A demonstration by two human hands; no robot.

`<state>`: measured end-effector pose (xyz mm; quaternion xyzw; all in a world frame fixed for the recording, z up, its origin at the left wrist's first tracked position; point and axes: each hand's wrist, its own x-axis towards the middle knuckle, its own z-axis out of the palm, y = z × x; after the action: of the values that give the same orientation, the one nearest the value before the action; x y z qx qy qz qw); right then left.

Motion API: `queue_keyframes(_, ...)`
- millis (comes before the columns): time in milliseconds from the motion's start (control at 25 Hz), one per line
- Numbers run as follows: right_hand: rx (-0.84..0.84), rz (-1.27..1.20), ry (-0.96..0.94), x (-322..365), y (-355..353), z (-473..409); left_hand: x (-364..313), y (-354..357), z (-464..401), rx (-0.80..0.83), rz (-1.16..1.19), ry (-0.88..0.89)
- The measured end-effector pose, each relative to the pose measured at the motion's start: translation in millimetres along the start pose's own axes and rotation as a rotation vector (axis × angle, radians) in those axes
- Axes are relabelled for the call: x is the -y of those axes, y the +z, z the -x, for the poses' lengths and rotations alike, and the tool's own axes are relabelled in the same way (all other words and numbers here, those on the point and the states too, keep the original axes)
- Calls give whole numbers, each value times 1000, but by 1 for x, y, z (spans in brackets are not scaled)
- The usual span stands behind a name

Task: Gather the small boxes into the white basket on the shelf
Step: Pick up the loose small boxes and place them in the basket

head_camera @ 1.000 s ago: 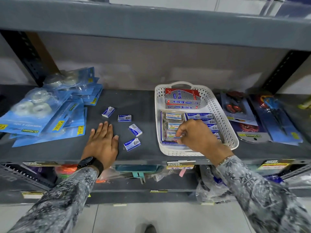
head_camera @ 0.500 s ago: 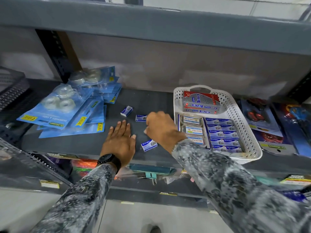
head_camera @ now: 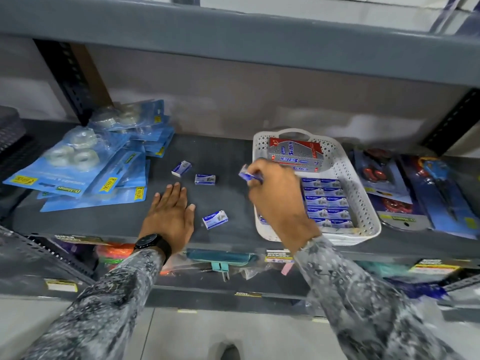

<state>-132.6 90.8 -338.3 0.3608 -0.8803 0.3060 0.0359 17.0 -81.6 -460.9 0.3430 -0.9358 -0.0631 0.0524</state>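
Observation:
The white basket (head_camera: 363,203) stands on the dark shelf, right of centre, with rows of small blue boxes (head_camera: 327,201) and a larger red and silver box (head_camera: 296,154) at its back. My right hand (head_camera: 275,198) hovers over the basket's left rim, shut on a small blue box (head_camera: 246,175) held at the fingertips. Three small blue boxes lie loose on the shelf: a far-left box (head_camera: 181,168), a middle box (head_camera: 205,179) and a near box (head_camera: 215,219). My left hand (head_camera: 168,216) rests flat on the shelf, fingers apart, just left of the near box.
Blue blister packs of tape (head_camera: 85,165) are piled at the left. Packs of scissors (head_camera: 405,188) lie right of the basket. The shelf above (head_camera: 233,29) overhangs closely. A lower shelf (head_camera: 220,258) holds more goods.
My right hand left the basket, went left to the loose boxes, picked one up and has carried it back to the basket's left rim. The left hand stayed flat.

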Motion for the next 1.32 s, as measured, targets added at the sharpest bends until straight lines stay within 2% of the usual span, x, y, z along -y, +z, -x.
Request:
queue_keyframes(120, -17, 73, 182, -57, -43, 8, -1, 2, -3, -9, 2, 0)
queue_keyframes(240, 113, 249, 286, -106, -63, 14, -3, 3, -4, -7, -1, 0)
queue_keyframes(400, 236, 437, 259, -127, -58, 16, 0, 3, -5, -3, -13, -11)
queue_keyframes(760, 253, 424, 203, -135, -43, 6, -1, 3, -5, -5, -20, -6)
queue_keyframes(880, 175, 506, 84, -111, -46, 4, -1, 0, -2, -18, -16, -9)
queue_keyframes(960, 52, 404, -89, -77, -42, 3, -3, -1, -1, -18, -10, -4)
queue_keyframes(1000, 48, 322, -196, -57, -35, 3, -2, -1, -1, -16, -7, -4)
queue_keyframes(1120, 298, 168, -488, -7, -1, -1, -4, -3, 0, -27, -2, 2)
queue_keyframes(1240, 555, 313, -614, 21, 32, 2, -3, -3, 1, -40, -3, -1)
queue_keyframes(1320, 605, 450, -643, 25, 45, 8, -4, -3, 1, -41, 21, -5)
